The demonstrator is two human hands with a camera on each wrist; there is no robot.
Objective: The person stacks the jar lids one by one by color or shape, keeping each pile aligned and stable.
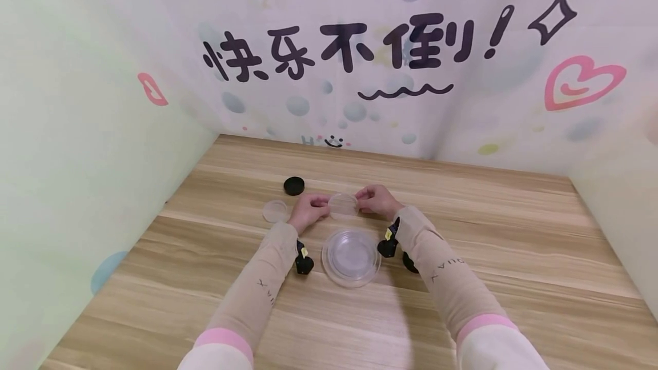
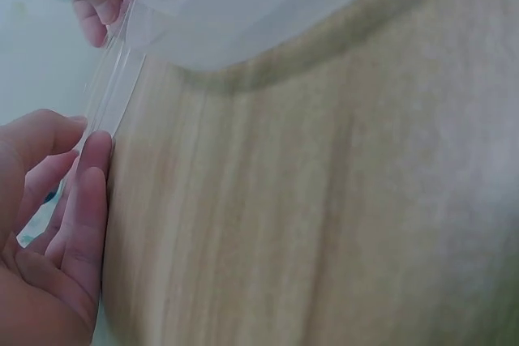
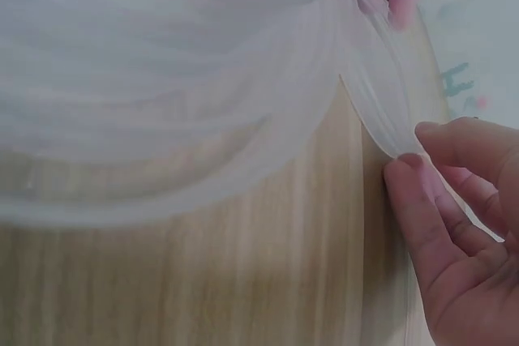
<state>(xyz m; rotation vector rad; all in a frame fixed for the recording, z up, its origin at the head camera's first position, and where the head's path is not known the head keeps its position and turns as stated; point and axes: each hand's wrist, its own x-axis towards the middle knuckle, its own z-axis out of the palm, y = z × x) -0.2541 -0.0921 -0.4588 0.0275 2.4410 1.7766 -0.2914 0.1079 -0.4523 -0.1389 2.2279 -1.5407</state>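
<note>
In the head view a small clear round dish (image 1: 342,205) is held between both hands, just behind a larger clear round container (image 1: 352,258) on the table. The left hand (image 1: 310,212) pinches the dish's left edge, and the right hand (image 1: 377,201) pinches its right edge. From the left wrist view, the left hand (image 2: 53,216) has thumb and fingers at the rim of the clear dish (image 2: 122,79). The right wrist view shows the right hand (image 3: 466,216) with thumb and fingertip on the rim of the same dish (image 3: 379,79).
A black round lid (image 1: 294,186) lies behind the left hand, with a clear disc (image 1: 275,210) to that hand's left. Another black round thing (image 1: 409,262) is partly hidden under the right forearm. A printed cloth (image 1: 329,84) hangs behind the wooden table (image 1: 216,256).
</note>
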